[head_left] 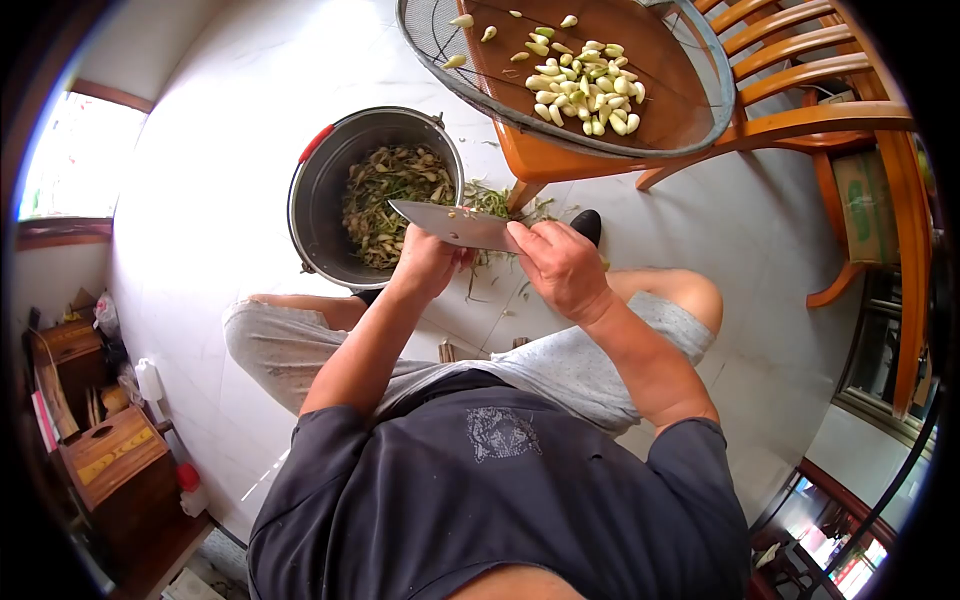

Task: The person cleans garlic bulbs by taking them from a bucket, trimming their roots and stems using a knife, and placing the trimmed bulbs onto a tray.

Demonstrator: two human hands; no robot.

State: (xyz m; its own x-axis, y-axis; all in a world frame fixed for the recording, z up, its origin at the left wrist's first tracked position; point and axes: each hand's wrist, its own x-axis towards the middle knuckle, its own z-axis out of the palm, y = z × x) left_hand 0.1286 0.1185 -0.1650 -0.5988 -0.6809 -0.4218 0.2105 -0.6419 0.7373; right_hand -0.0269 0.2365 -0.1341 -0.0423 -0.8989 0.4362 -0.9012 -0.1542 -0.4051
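Note:
A wide knife is in my right hand, whose fingers wrap round its handle end. The blade points left and spans above my left hand. That hand is closed at the near right rim of a metal bucket, and the blade partly hides its fingers; what they hold is too small to name. Inside the bucket lie pale bulbs with green and dry stalks. Peeled pale cloves are heaped on a round mesh sieve beyond my right hand.
The sieve rests on a wooden chair. Green trimmings litter the floor between bucket and chair. A dark shoe is beside my right hand. Wooden boxes stand at the far left, and a carton at the right.

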